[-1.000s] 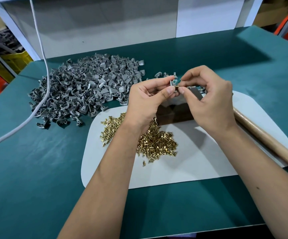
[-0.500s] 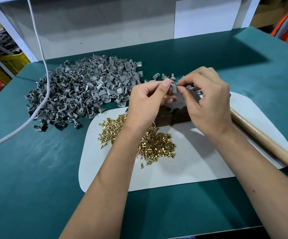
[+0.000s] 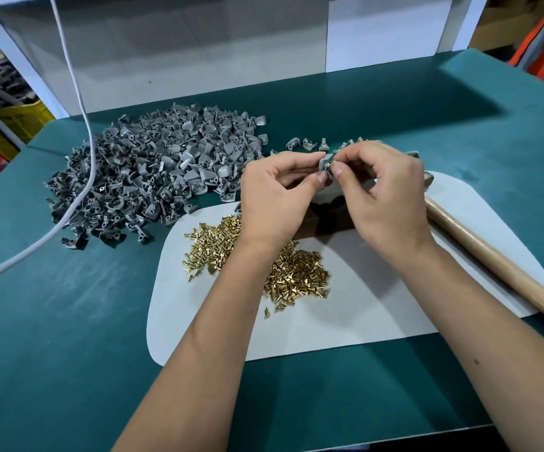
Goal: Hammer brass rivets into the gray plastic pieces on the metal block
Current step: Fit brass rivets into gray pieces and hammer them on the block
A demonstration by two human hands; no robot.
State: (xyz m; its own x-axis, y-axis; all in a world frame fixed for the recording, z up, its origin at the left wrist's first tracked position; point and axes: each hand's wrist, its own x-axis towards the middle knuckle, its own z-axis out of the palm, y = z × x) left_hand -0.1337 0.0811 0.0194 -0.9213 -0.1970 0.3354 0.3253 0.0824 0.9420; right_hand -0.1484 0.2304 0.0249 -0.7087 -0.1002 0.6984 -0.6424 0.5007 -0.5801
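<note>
Both hands are up over the far edge of the white mat (image 3: 345,321), working one piece in the air. The left hand (image 3: 277,203) pinches a gray plastic piece (image 3: 324,163) between thumb and forefinger; the right hand (image 3: 384,197) pinches a brass rivet (image 3: 329,165) at that piece, apparently seating it in the hole by hand. That makes sense: start the rivet by feel, then set the piece down on the metal block (image 3: 329,220), the dark block directly beneath the hands and mostly hidden by them, so the drop is short. The hammer (image 3: 492,256) lies on the right, handle toward the near edge, an easy grab for the right hand once it lets go. The loose rivet pile (image 3: 293,275) sits on the mat just near of the block, under the left wrist. The stock pile of gray pieces (image 3: 153,177) is spread on the left, off the mat, with a few separate pieces (image 3: 306,144) in a row beyond the hands, possibly finished ones, too small to tell. The desk (image 3: 68,353) is covered in teal matting. A white cable (image 3: 78,93) drapes over the stock pile. A white panel stands behind the desk, with crates and shelving beyond on both sides.
</note>
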